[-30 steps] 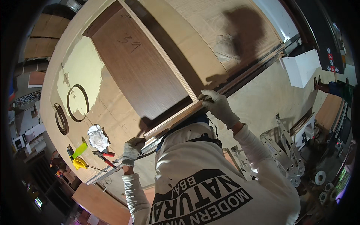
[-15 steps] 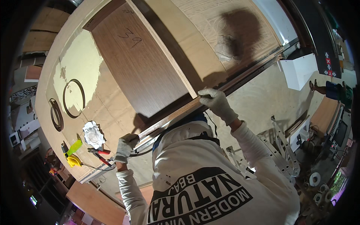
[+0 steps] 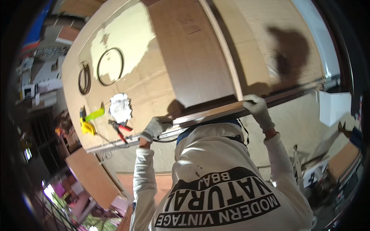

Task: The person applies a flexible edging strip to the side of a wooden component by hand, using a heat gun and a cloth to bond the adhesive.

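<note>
A shallow brown wooden box (image 3: 210, 114) with a wood-grain panel inside and pale plywood edges lies across the worktable. Its near wall runs along the table's front edge, right in front of my body. My left hand (image 3: 156, 129), in a pale work glove, is closed at the left end of that wall. At the right near corner my right hand (image 3: 257, 109), gloved too, has its fingers wrapped over the edge. Left of my left hand lie red-handled pliers (image 3: 121, 128), with a crumpled white sheet (image 3: 120, 107) just beyond them.
A yellow tool (image 3: 88, 128) with a cord and a lime-green piece (image 3: 95, 114) lie at the table's left. Farther back are a thin dark ring (image 3: 122, 66) and a dark coil of strip (image 3: 88, 79). A white box (image 3: 334, 107) stands at right, near a person's leg (image 3: 345, 132).
My view has turned, so the table and box appear farther right and the near wall lies closer to level. Both hands keep their grip on the box.
</note>
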`<state>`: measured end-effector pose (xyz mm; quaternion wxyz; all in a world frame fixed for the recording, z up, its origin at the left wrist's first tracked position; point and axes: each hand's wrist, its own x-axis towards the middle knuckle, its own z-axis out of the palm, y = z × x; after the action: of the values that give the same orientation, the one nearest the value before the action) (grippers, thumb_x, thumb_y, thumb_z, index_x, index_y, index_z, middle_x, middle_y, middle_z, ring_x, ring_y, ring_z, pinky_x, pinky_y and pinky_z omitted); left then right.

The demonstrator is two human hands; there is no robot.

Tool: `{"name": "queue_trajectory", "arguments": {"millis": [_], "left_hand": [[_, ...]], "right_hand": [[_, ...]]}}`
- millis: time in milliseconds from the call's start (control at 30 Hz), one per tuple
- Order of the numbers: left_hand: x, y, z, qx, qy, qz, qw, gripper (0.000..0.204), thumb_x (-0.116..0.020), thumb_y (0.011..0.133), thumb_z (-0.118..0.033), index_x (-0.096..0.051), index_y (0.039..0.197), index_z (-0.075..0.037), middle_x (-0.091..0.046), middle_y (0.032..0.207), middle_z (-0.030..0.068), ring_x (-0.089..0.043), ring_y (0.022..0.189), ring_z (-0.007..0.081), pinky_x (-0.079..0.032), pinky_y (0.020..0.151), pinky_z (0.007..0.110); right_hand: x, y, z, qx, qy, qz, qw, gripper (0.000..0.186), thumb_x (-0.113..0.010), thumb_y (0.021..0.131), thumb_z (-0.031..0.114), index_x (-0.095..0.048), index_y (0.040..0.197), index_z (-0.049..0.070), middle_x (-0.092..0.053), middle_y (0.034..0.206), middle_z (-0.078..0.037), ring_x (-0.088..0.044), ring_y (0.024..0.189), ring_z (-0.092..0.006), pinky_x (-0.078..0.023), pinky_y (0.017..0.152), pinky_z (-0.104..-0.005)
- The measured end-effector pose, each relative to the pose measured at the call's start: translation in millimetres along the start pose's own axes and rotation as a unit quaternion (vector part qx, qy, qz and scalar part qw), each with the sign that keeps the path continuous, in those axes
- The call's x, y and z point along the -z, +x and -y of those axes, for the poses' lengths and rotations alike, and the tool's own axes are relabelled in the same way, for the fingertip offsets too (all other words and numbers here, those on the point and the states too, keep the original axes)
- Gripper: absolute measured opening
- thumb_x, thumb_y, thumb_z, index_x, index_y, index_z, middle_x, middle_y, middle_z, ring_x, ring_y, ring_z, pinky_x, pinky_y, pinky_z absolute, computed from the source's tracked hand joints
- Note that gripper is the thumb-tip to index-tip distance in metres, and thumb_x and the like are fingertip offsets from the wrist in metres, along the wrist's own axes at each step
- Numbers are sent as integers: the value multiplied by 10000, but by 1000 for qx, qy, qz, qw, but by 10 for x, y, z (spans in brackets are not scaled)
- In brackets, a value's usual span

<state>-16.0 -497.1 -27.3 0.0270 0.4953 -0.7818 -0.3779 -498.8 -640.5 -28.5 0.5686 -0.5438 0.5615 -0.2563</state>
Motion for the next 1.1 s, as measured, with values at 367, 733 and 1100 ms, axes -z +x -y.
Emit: {"name": "queue_trajectory", "arguments": {"millis": [367,733,1100], "left_hand": [[129,34,-206,185,-328,-48,925,300,-773,894,-245,-776,1076,-7,-777,1049,149,-732,984,224,-558,923,329],[28,107,-173,181,-352,-25,918,245,-744,856,-134,-770,1067,-13,-769,925,95,-702,809,153,-570,790,294],[90,136,-188,216,-397,3,892,199,-759,847,-109,-766,1008,6,-751,884,81,-685,830,156,-560,827,306]], "right_hand": [[-14,9,-60,-69,52,33,996,214,-637,911,-25,-704,1113,-48,-621,797,8,-523,689,-51,-443,601,-240],[-43,9,-106,-66,35,25,997,231,-623,941,-6,-697,1156,-46,-641,820,-19,-562,708,-78,-490,643,-250],[-66,-30,54,-68,3,20,997,228,-623,955,7,-685,1164,-61,-651,828,-30,-580,716,-84,-508,654,-252]]}}
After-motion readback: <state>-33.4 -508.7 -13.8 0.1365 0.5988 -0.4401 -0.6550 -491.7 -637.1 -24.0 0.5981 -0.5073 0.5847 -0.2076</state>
